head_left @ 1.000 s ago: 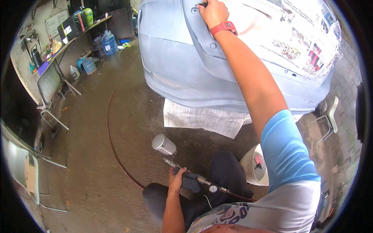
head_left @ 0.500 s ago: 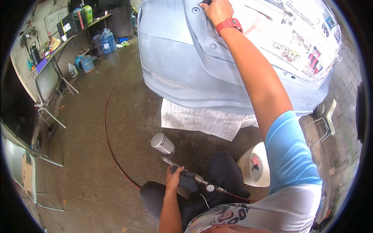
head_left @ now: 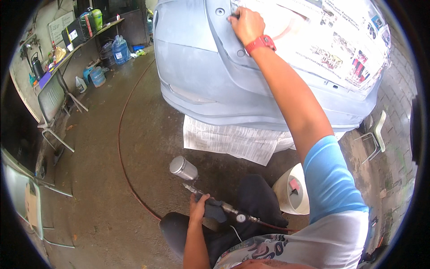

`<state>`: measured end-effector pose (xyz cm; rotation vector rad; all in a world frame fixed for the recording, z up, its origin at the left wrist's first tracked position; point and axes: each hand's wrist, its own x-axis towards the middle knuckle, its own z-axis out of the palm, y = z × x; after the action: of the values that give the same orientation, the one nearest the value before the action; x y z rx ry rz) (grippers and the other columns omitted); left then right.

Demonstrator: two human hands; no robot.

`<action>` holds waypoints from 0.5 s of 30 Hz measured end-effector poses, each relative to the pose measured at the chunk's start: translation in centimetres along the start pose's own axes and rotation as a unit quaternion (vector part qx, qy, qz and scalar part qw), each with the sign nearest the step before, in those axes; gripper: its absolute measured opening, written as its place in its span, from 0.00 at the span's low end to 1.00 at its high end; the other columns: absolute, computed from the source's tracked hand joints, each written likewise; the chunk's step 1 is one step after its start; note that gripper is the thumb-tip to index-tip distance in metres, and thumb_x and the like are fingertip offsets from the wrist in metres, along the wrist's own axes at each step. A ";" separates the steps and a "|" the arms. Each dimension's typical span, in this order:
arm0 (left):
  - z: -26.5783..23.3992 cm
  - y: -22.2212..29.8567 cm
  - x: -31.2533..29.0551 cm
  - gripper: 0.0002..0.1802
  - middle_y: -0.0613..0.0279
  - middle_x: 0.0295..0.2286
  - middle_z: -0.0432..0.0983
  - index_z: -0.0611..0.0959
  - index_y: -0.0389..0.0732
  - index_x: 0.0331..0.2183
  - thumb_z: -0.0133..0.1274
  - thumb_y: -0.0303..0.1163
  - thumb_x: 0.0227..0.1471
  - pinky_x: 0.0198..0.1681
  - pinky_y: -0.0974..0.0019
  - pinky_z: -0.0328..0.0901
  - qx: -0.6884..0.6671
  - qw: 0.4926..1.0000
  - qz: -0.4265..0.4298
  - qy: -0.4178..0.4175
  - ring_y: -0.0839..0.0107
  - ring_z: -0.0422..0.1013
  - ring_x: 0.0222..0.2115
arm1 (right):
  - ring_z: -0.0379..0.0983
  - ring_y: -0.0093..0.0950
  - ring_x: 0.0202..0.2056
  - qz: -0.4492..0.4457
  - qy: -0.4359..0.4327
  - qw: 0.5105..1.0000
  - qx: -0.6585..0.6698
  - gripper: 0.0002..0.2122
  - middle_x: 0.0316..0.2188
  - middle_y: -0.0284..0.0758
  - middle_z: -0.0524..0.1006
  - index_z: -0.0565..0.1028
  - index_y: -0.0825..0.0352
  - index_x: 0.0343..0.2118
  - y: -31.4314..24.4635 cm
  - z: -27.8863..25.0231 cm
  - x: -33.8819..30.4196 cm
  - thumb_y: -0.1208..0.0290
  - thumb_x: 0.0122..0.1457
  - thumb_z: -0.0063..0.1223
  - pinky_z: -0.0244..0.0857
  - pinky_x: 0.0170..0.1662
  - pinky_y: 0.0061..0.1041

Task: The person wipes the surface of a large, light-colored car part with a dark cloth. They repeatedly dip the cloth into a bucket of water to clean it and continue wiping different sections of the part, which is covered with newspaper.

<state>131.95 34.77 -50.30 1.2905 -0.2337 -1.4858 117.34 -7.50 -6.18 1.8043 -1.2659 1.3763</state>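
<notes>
In my left hand (head_left: 197, 207), down over my lap, is a spray gun (head_left: 227, 207) with a silver cup (head_left: 183, 168) and a round pressure gauge (head_left: 241, 218). A dark grey cloth (head_left: 216, 211) is bunched against the gun next to my fingers. My right arm reaches up to a grey car bumper (head_left: 192, 62). There my right hand (head_left: 249, 27) is closed on a small dark object (head_left: 234, 16), mostly hidden by the fingers, at the edge of the masked area. Printed paper and clear plastic sheeting (head_left: 333, 45) cover the part right of that hand.
A white bucket (head_left: 278, 193) holding a pink and a dark piece stands by my knee. Newspaper (head_left: 233, 141) lies under the bumper. A reddish hose (head_left: 120, 134) curves over the wet floor. Chairs (head_left: 53, 97), a cluttered shelf (head_left: 76, 47) and water jugs (head_left: 121, 50) are at left.
My right hand has come down along the bumper's edge, toward me, still closed on the small dark object. The view has shifted slightly. My left hand keeps its hold on the spray gun.
</notes>
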 end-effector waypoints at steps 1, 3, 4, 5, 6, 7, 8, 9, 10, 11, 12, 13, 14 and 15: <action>0.1 -0.1 -0.3 0.46 0.43 0.38 0.82 0.58 0.27 0.66 0.64 0.26 0.54 0.39 0.57 0.79 0.000 1.000 -0.009 -0.005 0.58 0.83 0.36 | 0.83 0.48 0.34 0.017 0.016 1.000 -0.004 0.10 0.28 0.44 0.85 0.86 0.60 0.32 -0.6 -0.4 0.7 0.61 0.53 0.73 0.77 0.39 0.46; 0.6 0.4 -0.2 0.46 0.43 0.38 0.82 0.57 0.27 0.66 0.64 0.26 0.54 0.39 0.57 0.79 -0.003 1.000 -0.019 -0.021 0.58 0.83 0.36 | 0.83 0.48 0.34 0.051 0.016 0.999 -0.001 0.10 0.28 0.44 0.85 0.86 0.60 0.32 -1.2 -0.7 1.3 0.61 0.52 0.73 0.77 0.39 0.45; 0.5 0.6 -0.1 0.45 0.44 0.38 0.82 0.58 0.28 0.65 0.64 0.26 0.54 0.39 0.57 0.79 0.004 1.000 -0.015 -0.013 0.58 0.83 0.36 | 0.83 0.48 0.34 0.069 0.017 0.997 0.004 0.10 0.28 0.44 0.85 0.86 0.60 0.32 -1.5 -0.6 1.5 0.62 0.52 0.73 0.77 0.39 0.45; 0.3 0.6 -0.2 0.43 0.44 0.38 0.82 0.59 0.29 0.64 0.64 0.25 0.54 0.38 0.57 0.79 0.011 1.000 -0.012 -0.006 0.58 0.83 0.36 | 0.83 0.47 0.35 0.049 0.005 0.999 -0.010 0.10 0.28 0.44 0.85 0.86 0.61 0.33 -1.6 -0.5 0.6 0.62 0.52 0.73 0.77 0.40 0.44; 0.1 0.7 -0.2 0.42 0.45 0.37 0.82 0.60 0.29 0.64 0.64 0.25 0.54 0.38 0.57 0.79 0.018 1.000 -0.008 0.001 0.58 0.83 0.36 | 0.83 0.47 0.35 0.058 -0.003 0.998 0.000 0.10 0.28 0.44 0.85 0.86 0.61 0.33 -1.7 -0.4 -0.3 0.62 0.52 0.73 0.77 0.40 0.44; 0.2 0.7 -0.2 0.41 0.45 0.38 0.82 0.61 0.30 0.63 0.64 0.25 0.54 0.38 0.57 0.79 0.008 1.000 -0.015 0.005 0.58 0.83 0.36 | 0.83 0.47 0.35 0.064 -0.011 0.998 0.008 0.10 0.28 0.44 0.85 0.86 0.62 0.33 -1.3 -0.3 -0.9 0.62 0.52 0.73 0.77 0.40 0.44; 0.3 0.7 -0.4 0.40 0.46 0.38 0.81 0.62 0.31 0.63 0.64 0.25 0.54 0.38 0.57 0.79 -0.002 1.000 -0.022 0.008 0.58 0.83 0.36 | 0.83 0.47 0.35 0.070 -0.020 0.997 0.016 0.10 0.28 0.44 0.85 0.86 0.62 0.33 -0.9 -0.2 -1.2 0.62 0.53 0.73 0.77 0.41 0.44; 0.4 0.8 -0.4 0.39 0.46 0.38 0.81 0.63 0.31 0.62 0.64 0.25 0.55 0.38 0.57 0.79 -0.012 0.999 -0.029 0.012 0.58 0.83 0.36 | 0.83 0.47 0.35 0.076 0.002 0.997 0.024 0.10 0.29 0.44 0.85 0.86 0.62 0.32 -0.7 0.0 -0.7 0.62 0.53 0.73 0.77 0.41 0.44; 0.5 0.6 -0.4 0.39 0.46 0.38 0.81 0.63 0.31 0.62 0.64 0.25 0.55 0.38 0.57 0.79 -0.011 1.000 -0.025 0.007 0.58 0.83 0.36 | 0.83 0.47 0.35 0.085 0.008 0.996 0.022 0.10 0.29 0.44 0.85 0.86 0.62 0.33 -0.8 0.0 -0.3 0.62 0.53 0.73 0.77 0.41 0.44; 0.5 0.5 -0.3 0.38 0.46 0.39 0.80 0.63 0.31 0.62 0.64 0.25 0.55 0.38 0.57 0.79 -0.011 1.000 -0.021 0.003 0.58 0.83 0.37 | 0.83 0.47 0.35 0.095 0.013 0.995 0.020 0.10 0.29 0.44 0.85 0.86 0.62 0.33 -0.8 0.0 0.2 0.62 0.53 0.73 0.77 0.41 0.44; 0.6 0.4 -0.3 0.38 0.46 0.39 0.80 0.64 0.32 0.61 0.64 0.25 0.55 0.38 0.57 0.79 -0.010 1.000 -0.017 -0.001 0.58 0.83 0.37 | 0.83 0.47 0.35 0.105 0.018 0.994 0.017 0.10 0.30 0.44 0.85 0.86 0.62 0.33 -0.7 -0.1 0.4 0.62 0.53 0.73 0.77 0.41 0.44; 0.6 0.5 -0.3 0.37 0.46 0.39 0.80 0.65 0.32 0.60 0.64 0.25 0.55 0.38 0.57 0.79 -0.009 1.000 -0.016 -0.001 0.58 0.83 0.37 | 0.83 0.47 0.35 0.103 0.008 0.995 0.019 0.11 0.30 0.44 0.85 0.86 0.62 0.33 -0.9 -0.1 0.0 0.62 0.53 0.73 0.77 0.41 0.43; 0.5 0.6 -0.4 0.36 0.46 0.39 0.80 0.65 0.32 0.60 0.64 0.25 0.55 0.38 0.57 0.79 -0.007 1.000 -0.015 -0.001 0.58 0.83 0.37 | 0.84 0.46 0.36 0.100 -0.002 0.995 0.020 0.11 0.31 0.44 0.86 0.86 0.62 0.33 -1.0 -0.2 -0.9 0.62 0.53 0.73 0.77 0.42 0.43; 0.6 0.7 -0.4 0.35 0.46 0.40 0.80 0.66 0.31 0.59 0.64 0.25 0.55 0.38 0.56 0.79 -0.006 1.000 -0.014 -0.001 0.58 0.83 0.37 | 0.84 0.46 0.36 0.098 -0.012 0.995 0.020 0.11 0.31 0.44 0.86 0.86 0.62 0.34 -1.0 -0.3 -1.7 0.62 0.53 0.73 0.77 0.42 0.42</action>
<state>131.87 34.52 -49.33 1.2875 -0.2091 -1.5115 118.08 -6.25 -7.56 1.7669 -1.4707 1.4972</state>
